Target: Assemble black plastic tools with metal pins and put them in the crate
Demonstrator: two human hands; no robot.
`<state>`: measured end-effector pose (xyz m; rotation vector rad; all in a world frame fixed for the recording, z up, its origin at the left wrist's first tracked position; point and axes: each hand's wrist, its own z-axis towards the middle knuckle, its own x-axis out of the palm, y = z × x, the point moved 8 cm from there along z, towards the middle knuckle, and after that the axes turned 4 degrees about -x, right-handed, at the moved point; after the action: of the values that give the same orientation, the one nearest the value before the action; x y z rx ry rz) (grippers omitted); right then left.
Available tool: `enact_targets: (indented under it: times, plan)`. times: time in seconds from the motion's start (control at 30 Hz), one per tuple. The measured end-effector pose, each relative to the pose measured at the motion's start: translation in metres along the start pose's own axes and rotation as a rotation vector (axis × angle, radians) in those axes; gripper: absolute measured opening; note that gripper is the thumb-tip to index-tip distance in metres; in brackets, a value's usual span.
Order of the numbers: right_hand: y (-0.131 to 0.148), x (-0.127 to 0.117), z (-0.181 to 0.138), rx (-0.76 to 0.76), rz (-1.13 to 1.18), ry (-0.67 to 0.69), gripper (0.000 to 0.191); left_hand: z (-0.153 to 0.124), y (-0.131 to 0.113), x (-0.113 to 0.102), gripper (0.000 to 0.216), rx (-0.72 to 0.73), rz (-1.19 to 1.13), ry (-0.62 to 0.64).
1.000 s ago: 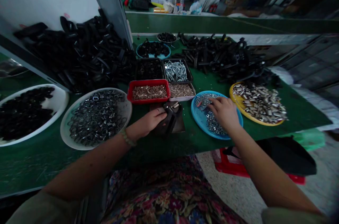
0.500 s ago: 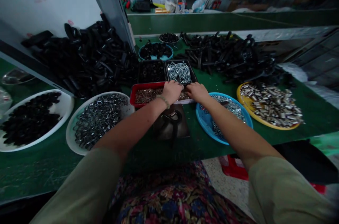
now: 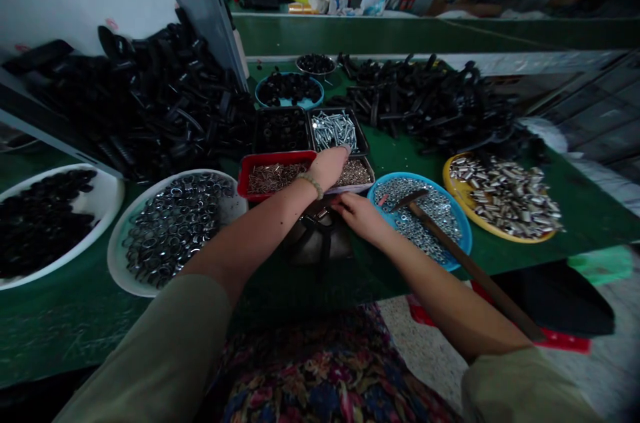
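My left hand (image 3: 334, 166), with a beaded bracelet at the wrist, is over the front edge of the black bin of silver screws (image 3: 333, 126). Its fingers are hidden behind the hand. Lower and nearer me, my right hand (image 3: 359, 215) is closed, fingertips pinched together beside a black clamp-like part (image 3: 324, 236) holding a small silver piece. What the fingertips hold is too small to make out. Beneath the black part lies a dark metal plate (image 3: 343, 248). A red tray of thin copper-coloured pins (image 3: 275, 178) and a pale tray of small fasteners (image 3: 356, 172) flank my left wrist.
A hammer (image 3: 450, 246) lies across a blue tray of nuts (image 3: 430, 210). To its right stands a yellow tray of silver cylinders (image 3: 510, 200). On the left are a tray of metal rings (image 3: 175, 223) and piles of black parts (image 3: 150, 90). More black parts (image 3: 425, 100) lie behind.
My right hand has moved from the pale fastener tray down toward me, beside the black part. My left hand has shifted slightly up and right. The hammer now shows beyond my right forearm.
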<state>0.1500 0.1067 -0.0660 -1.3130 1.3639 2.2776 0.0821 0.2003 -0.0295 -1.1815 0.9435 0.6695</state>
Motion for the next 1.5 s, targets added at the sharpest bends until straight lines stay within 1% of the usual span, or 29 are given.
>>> enact_targets:
  times: [0.07, 0.1, 0.2, 0.27, 0.37, 0.43, 0.53, 0.67, 0.77, 0.87, 0.97, 1.03, 1.1, 1.13, 1.2, 1.3, 1.37, 1.43, 1.5]
  plan:
    - [-0.003, 0.001, 0.002, 0.014, -0.002, -0.013, 0.008, -0.013, 0.003, -0.012, 0.019, 0.008, -0.076, -0.022]
    - [-0.004, 0.0, 0.003, 0.022, -0.003, -0.02, 0.006, -0.023, 0.006, -0.018, 0.018, 0.011, -0.149, -0.035]
    - [-0.003, -0.001, 0.005, 0.022, -0.007, -0.026, 0.005, -0.069, 0.022, -0.03, 0.014, -0.016, -0.476, -0.045]
    - [0.0, 0.0, 0.005, 0.001, -0.013, -0.018, 0.008, -0.103, 0.036, -0.028, 0.008, -0.064, -0.637, -0.039]
    - [0.001, 0.005, 0.005, -0.018, -0.066, 0.011, 0.011, -0.142, 0.047, -0.018, 0.009, -0.097, -0.637, -0.038]
    - [0.003, 0.009, 0.004, -0.028, -0.14, 0.042, 0.014, -0.156, 0.048, -0.012, 0.011, -0.091, -0.554, -0.064]
    - [0.011, 0.015, 0.001, -0.057, -0.284, 0.107, 0.017, -0.163, 0.045, -0.005, 0.011, -0.063, -0.386, -0.108]
    - [0.021, 0.025, -0.004, -0.078, -0.487, 0.213, 0.019, -0.165, 0.038, 0.005, 0.015, -0.003, -0.173, -0.092]
    - [0.022, 0.028, -0.004, -0.082, -0.519, 0.239, 0.02, -0.167, 0.034, 0.009, 0.018, 0.034, -0.037, -0.088]
    - [0.021, 0.021, -0.003, -0.076, -0.38, 0.175, 0.022, -0.169, 0.031, 0.013, 0.021, 0.067, 0.095, -0.06]
    - [0.018, 0.001, -0.012, -0.068, -0.234, 0.042, 0.026, -0.172, 0.024, 0.017, 0.022, 0.128, 0.204, -0.013]
    - [0.015, -0.022, -0.028, -0.057, -0.257, -0.086, 0.029, -0.173, 0.02, 0.019, 0.024, 0.164, 0.253, 0.014]
    - [0.008, -0.047, -0.051, -0.029, -0.36, -0.191, 0.031, -0.175, 0.016, 0.019, 0.025, 0.186, 0.297, 0.037]
    - [0.002, -0.058, -0.065, 0.001, -0.431, -0.218, 0.032, -0.176, 0.014, 0.019, 0.026, 0.191, 0.319, 0.045]
    - [-0.019, -0.079, -0.093, 0.114, -0.601, -0.203, 0.035, -0.179, 0.012, 0.017, 0.026, 0.188, 0.355, 0.055]
    - [-0.062, -0.099, -0.135, 0.353, -0.813, -0.047, 0.036, -0.184, 0.012, 0.014, 0.025, 0.162, 0.374, 0.066]
    - [-0.083, -0.103, -0.155, 0.463, -0.843, 0.051, 0.034, -0.189, 0.012, 0.013, 0.027, 0.149, 0.357, 0.073]
    - [-0.087, -0.102, -0.164, 0.519, -0.807, 0.051, 0.036, -0.192, 0.011, 0.013, 0.031, 0.143, 0.328, 0.076]
    - [-0.073, -0.098, -0.16, 0.545, -0.721, -0.032, 0.04, -0.194, 0.01, 0.014, 0.033, 0.129, 0.309, 0.075]
